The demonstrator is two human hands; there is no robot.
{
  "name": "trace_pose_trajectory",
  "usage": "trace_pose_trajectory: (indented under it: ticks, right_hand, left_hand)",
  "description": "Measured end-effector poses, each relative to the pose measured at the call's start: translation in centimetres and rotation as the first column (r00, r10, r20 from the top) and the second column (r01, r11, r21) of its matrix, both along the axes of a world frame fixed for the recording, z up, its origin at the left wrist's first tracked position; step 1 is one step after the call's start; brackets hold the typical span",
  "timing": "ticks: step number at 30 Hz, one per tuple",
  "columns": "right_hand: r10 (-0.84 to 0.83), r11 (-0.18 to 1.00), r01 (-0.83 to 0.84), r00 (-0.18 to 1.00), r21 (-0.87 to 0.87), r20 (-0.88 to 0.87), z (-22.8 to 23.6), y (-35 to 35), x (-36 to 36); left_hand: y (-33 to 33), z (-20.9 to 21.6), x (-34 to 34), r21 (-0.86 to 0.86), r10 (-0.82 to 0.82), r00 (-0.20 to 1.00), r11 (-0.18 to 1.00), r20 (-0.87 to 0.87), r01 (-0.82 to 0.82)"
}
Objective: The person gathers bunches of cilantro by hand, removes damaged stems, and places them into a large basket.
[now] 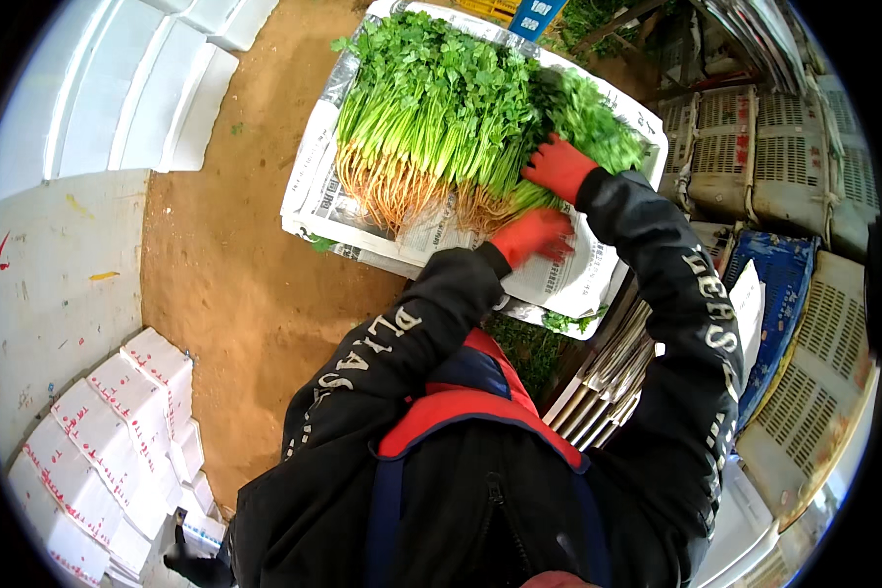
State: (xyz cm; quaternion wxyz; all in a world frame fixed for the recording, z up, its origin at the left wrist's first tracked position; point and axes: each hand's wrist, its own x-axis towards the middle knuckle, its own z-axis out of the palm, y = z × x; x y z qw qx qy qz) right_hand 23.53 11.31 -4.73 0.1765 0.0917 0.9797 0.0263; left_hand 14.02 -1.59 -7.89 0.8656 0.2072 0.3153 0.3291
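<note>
Rows of coriander (441, 108) with pale green stems and brown roots (392, 191) lie on newspaper (559, 279) in a white foam box (299, 186). The leaves point to the far side, the roots toward me. My right hand (561, 169), in a red glove, is closed over the stems of a coriander bunch at the box's right side. Its leaves (593, 122) are blurred. Just nearer, my left hand (534, 236), also red-gloved, is beside the root ends of that bunch. Its fingers are smeared by motion and point right.
White foam boxes are stacked at far left (171, 88) and near left (118, 421). Vented plastic crates (764, 147) and a blue crate (779, 294) stand at right. Folded newspapers (612, 377) lie beside my right arm. A dark animal (196, 563) is at lower left on the brown ground (235, 265).
</note>
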Motion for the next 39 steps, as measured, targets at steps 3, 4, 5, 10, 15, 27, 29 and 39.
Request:
trace_pose_trajectory:
  ticks: [3, 4, 5, 10, 15, 27, 29, 39]
  right_hand:
    - [-0.012, 0.996, 0.01, 1.0, 0.089, 0.018, -0.6, 0.1, -0.9]
    - [-0.024, 0.992, 0.045, 0.984, 0.117, -0.174, 0.0, -0.2, -0.6]
    - [-0.067, 0.982, 0.115, 0.955, 0.152, -0.287, 0.9, -0.8, 0.3]
    - [-0.915, 0.379, 0.883, 0.315, -0.275, -0.251, 4.0, -3.0, 6.7]
    - [-0.983, 0.006, 0.842, -0.094, -0.54, -0.158, -2.8, -1.5, 3.4]
    - [-0.919, 0.198, 0.573, -0.175, -0.795, -0.355, -2.1, -3.0, 5.3]
    - [-0.913, -0.018, 0.665, -0.315, -0.747, -0.258, -1.8, -4.3, 6.5]
    - [-0.881, 0.203, 0.739, -0.148, -0.642, -0.449, -9.9, -1.9, -0.6]
  left_hand:
    - [1.3, -2.5, -1.3, -0.163, 0.154, 0.973, 0.979, 0.174, -0.126]
    - [1.4, -2.9, -1.3, -0.154, 0.162, 0.952, 0.98, 0.261, -0.124]
    - [1.3, -3.1, -1.1, -0.133, 0.152, 0.954, 0.984, 0.258, -0.121]
    - [0.5, -1.0, 0.8, -0.044, 0.228, 0.973, 0.972, -0.03, -0.229]
    - [-1.3, 1.5, -1.9, -0.045, 0.181, 0.934, 0.978, -0.308, -0.205]
    - [8.4, -0.9, -5.3, 0.258, 0.294, -0.019, 0.866, -0.956, 0.428]
    - [8.8, -2.0, -5.8, 0.247, 0.297, -0.072, 0.888, -0.952, 0.387]
    - [9.3, 4.7, -7.3, 0.482, 0.519, -0.043, 0.819, -0.854, 0.312]
